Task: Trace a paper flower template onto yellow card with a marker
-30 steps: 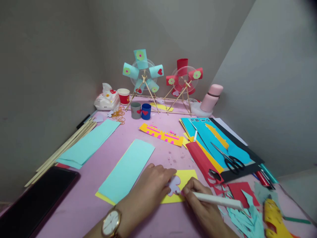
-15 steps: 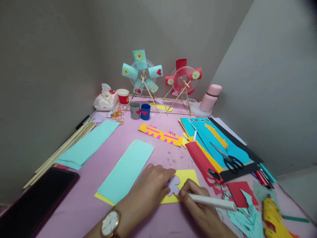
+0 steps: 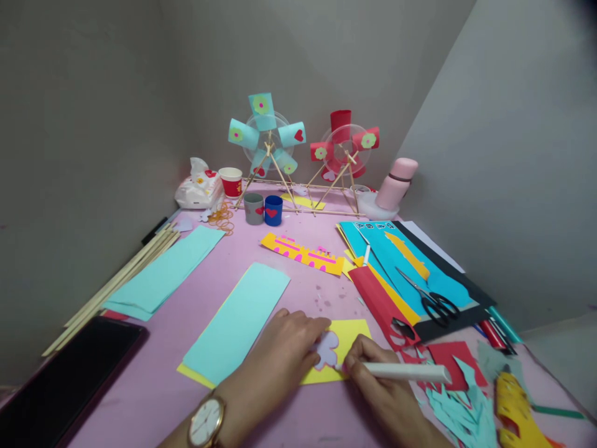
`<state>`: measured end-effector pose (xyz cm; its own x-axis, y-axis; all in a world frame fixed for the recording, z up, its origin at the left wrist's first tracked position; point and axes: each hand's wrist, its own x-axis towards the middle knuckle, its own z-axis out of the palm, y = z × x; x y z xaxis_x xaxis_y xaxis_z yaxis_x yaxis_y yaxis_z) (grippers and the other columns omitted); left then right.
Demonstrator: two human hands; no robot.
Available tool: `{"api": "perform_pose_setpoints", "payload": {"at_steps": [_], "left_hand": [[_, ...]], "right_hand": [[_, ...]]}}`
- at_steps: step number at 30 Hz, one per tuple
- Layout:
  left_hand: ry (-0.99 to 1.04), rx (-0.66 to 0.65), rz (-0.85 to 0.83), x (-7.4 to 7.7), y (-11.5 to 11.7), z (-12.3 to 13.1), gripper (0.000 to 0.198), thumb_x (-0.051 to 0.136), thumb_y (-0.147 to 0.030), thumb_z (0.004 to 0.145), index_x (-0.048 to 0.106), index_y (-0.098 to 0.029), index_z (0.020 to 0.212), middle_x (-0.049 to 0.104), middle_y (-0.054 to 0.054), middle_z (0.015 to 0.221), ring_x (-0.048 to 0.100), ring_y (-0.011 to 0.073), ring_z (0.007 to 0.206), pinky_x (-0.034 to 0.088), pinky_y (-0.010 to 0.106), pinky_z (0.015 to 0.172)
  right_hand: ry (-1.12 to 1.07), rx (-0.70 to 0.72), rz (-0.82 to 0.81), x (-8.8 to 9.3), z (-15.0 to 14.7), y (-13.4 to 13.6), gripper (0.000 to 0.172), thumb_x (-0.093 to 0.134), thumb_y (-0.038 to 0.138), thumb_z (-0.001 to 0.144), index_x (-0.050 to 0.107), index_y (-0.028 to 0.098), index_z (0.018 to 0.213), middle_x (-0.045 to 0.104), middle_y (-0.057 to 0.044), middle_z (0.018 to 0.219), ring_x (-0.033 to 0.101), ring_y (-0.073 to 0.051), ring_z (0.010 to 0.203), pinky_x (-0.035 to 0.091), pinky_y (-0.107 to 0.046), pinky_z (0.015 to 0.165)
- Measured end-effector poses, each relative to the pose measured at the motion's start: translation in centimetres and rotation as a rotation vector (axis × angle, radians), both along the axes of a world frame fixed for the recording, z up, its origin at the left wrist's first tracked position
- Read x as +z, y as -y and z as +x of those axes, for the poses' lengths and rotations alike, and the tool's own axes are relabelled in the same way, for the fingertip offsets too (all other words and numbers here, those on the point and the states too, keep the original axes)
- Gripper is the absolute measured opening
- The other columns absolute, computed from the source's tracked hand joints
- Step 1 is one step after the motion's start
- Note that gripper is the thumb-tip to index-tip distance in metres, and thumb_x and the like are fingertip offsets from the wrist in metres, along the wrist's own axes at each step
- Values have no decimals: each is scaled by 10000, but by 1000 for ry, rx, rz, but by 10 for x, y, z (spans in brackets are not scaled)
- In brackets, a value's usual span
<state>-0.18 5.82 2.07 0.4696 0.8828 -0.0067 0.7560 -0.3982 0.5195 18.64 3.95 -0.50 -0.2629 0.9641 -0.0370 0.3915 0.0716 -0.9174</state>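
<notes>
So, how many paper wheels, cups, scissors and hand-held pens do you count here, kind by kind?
Paper wheels: 2
Cups: 3
Scissors: 1
Pen held in the right hand: 1
Total: 7

Bare left hand (image 3: 284,354) lies palm down, fingers stretched forward and pressing flat. Bare right hand (image 3: 380,389) sits just beside it, fingers pinched in a writing grip.
</notes>
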Motion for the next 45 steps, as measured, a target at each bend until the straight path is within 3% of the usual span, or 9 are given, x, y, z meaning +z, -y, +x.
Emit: {"api": "perform_pose_setpoints", "payload": {"at_steps": [6,11,17,20,23,34,45], "left_hand": [[-12,0,-2,2,-1,0,281,578,-136,775,574,-281,1016,642,-6,848,563,187,795,342,317,740],[-25,-11,0,3,-1,0,230,610,-143,757,582,-271,947,649,-12,845,567,184,797,349,295,714],[-41,-28,21,3,-2,0,259,589,-135,775,571,-275,992,656,-14,877,566,179,821,328,300,721],[-60,-84,36,2,-3,1,141,547,-150,821,604,-274,854,648,-36,843,561,165,834,291,308,707],[-81,-131,47,-1,-3,0,174,517,-186,865,632,-276,771,636,-43,831,554,146,817,262,318,696],[-155,-167,39,9,-4,4,139,614,-157,803,666,-282,770,630,-38,846,547,151,806,269,320,696],[-144,-166,61,4,-4,2,112,629,-171,803,648,-273,758,613,-48,815,536,144,787,253,317,677]], "right_hand": [[-54,-138,28,4,6,-4,210,460,310,804,449,222,614,407,60,549,366,-125,526,255,-248,486],[-59,-80,10,3,5,-3,202,473,309,791,433,222,613,417,60,542,377,-125,519,261,-246,484],[-37,-45,27,0,4,-5,202,438,303,813,428,219,629,433,55,550,394,-124,521,289,-242,491],[-20,-39,50,-1,4,-5,194,423,291,821,429,216,642,450,50,568,410,-124,533,301,-240,503],[-1,-46,47,-1,4,-4,196,416,283,829,422,217,644,448,52,565,415,-123,532,303,-238,503],[13,-47,49,0,1,-4,207,414,271,845,415,218,645,448,51,575,421,-126,551,297,-242,514],[31,-14,82,-2,3,-3,196,418,244,833,428,213,640,438,54,579,410,-119,556,283,-244,521]]}}
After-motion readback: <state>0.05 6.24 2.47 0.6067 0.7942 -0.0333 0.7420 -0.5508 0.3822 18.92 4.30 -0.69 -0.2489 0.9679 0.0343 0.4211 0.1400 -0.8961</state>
